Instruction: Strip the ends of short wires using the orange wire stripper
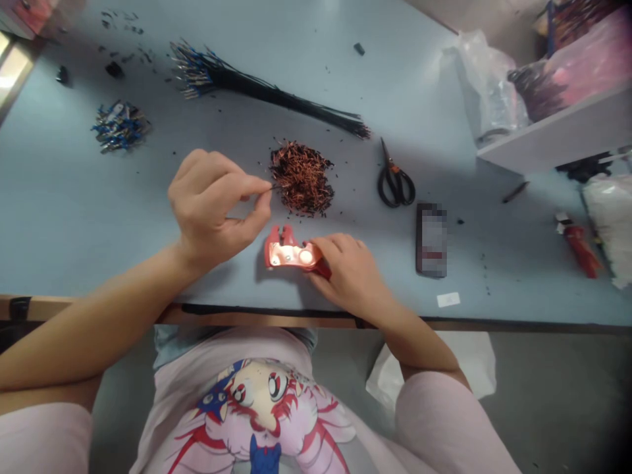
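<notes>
Thin dark wire piece (271, 186) was held in a tight pinch between thumb and forefinger of the left hand (212, 210), the remaining fingers curled in and the hand nearly closed. The piece lay roughly level above the pale blue tabletop (148, 250), long axis running left to right, its free end pointing at the heap of short copper-red wire pieces (301, 179) and almost reaching it; contact could not be confirmed. The left hand was the nearer hand to that heap. The right hand (350, 273), partly closed, held the end of a red plastic handheld device with a lit lamp (286, 253), which sat just below the heap. Also noted: a long bundle of black wires with blue-tipped ends (251, 89), a small heap of blue-tipped terminals (120, 126), and black-handled scissors (395, 184) right of the heap.
</notes>
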Available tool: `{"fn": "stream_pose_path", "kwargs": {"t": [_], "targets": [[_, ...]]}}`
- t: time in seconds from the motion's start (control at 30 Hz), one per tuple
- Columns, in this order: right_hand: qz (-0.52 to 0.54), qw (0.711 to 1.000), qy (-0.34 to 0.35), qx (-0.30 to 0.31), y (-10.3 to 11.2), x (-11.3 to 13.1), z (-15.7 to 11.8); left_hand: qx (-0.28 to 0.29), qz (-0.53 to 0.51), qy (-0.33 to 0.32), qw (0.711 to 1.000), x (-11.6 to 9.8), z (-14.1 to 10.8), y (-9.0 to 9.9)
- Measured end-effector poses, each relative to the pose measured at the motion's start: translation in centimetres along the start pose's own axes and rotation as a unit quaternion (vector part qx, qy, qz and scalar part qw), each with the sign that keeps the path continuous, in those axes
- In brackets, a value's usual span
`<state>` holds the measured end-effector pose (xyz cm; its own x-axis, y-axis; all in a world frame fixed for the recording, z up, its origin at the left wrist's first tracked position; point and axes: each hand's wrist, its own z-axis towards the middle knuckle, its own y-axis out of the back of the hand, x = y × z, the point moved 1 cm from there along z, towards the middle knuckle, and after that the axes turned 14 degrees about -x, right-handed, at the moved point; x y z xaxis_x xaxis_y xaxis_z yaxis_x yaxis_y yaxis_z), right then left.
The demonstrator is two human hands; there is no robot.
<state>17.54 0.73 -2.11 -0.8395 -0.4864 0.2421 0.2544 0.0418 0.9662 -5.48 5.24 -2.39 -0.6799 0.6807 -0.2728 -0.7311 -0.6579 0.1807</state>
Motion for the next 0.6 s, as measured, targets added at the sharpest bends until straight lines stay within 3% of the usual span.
{"fn": "stream_pose_path", "kwargs": {"t": [0.07,0.13,0.27,0.33,0.6], "targets": [[-0.001,0.999,0.037,0.007,-0.5,0.0,0.1,0.031,0.006,-0.050,0.998,-0.4,-0.3,-0.1],[0.048,0.996,0.070,-0.024,-0.6,-0.3,0.1,0.060,-0.005,-0.102,0.993,-1.0,-0.6,-0.3],[0.170,0.957,0.060,-0.226,0.3,-0.9,0.3,0.058,-0.056,-0.156,0.984,-2.2,-1.3,-0.6],[0.199,0.936,0.049,-0.288,0.6,-1.0,0.3,0.059,-0.073,-0.177,0.980,-2.7,-1.5,-0.7],[0.222,0.927,0.075,-0.294,0.1,-0.4,0.1,0.085,-0.083,-0.188,0.975,-3.7,-2.0,-0.7]]}}
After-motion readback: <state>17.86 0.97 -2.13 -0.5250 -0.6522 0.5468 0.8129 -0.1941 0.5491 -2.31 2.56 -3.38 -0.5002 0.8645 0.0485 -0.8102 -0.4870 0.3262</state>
